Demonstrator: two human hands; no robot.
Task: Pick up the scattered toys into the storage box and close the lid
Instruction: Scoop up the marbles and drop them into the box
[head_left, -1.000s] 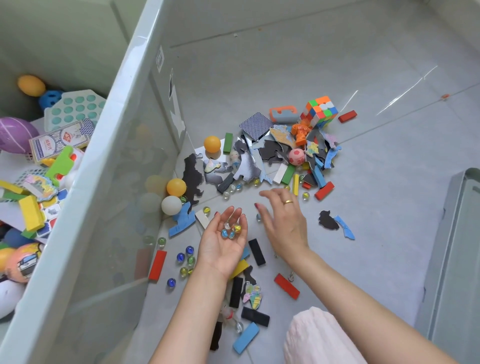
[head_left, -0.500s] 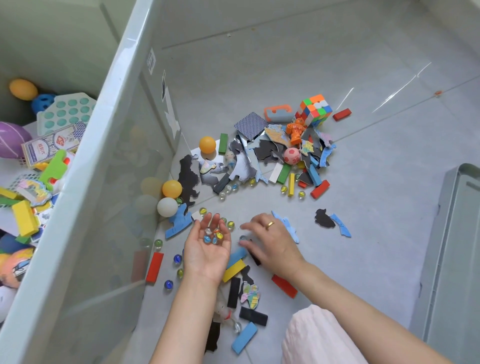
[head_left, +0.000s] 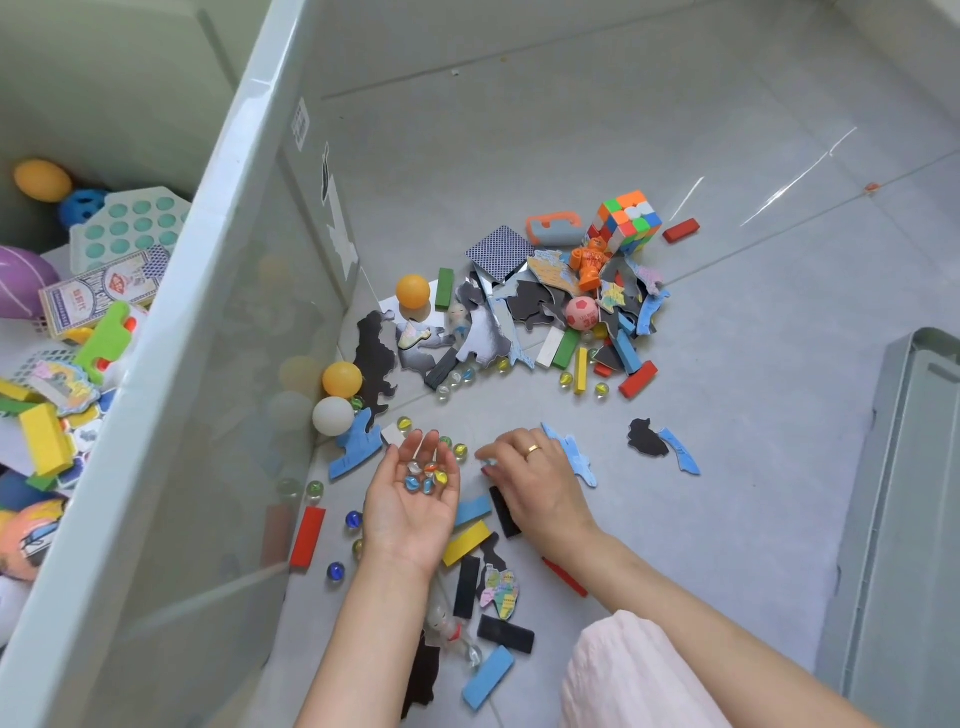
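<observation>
Grey floor tiles carry a spill of toys beside a translucent storage box, which stands open at the left and already holds balls, blocks and a card pack. A person's left hand lies palm up and cupped low over the floor, cradling a small cluster of marbles. The right hand, a ring on one finger, is palm down just beside it, fingertips curled toward the floor near a loose marble; whether they have closed on anything cannot be told. More marbles lie around both hands and by the box wall. Coloured blocks, among them a red block and a yellow block, sit near the wrists with black ones. Farther off, the main heap gathers puzzle pieces, a puzzle cube, an orange figure, a pink ball and an orange ball. Two more balls, orange and white, touch the box wall. A grey lid lies at the right edge, well apart from the box.
</observation>
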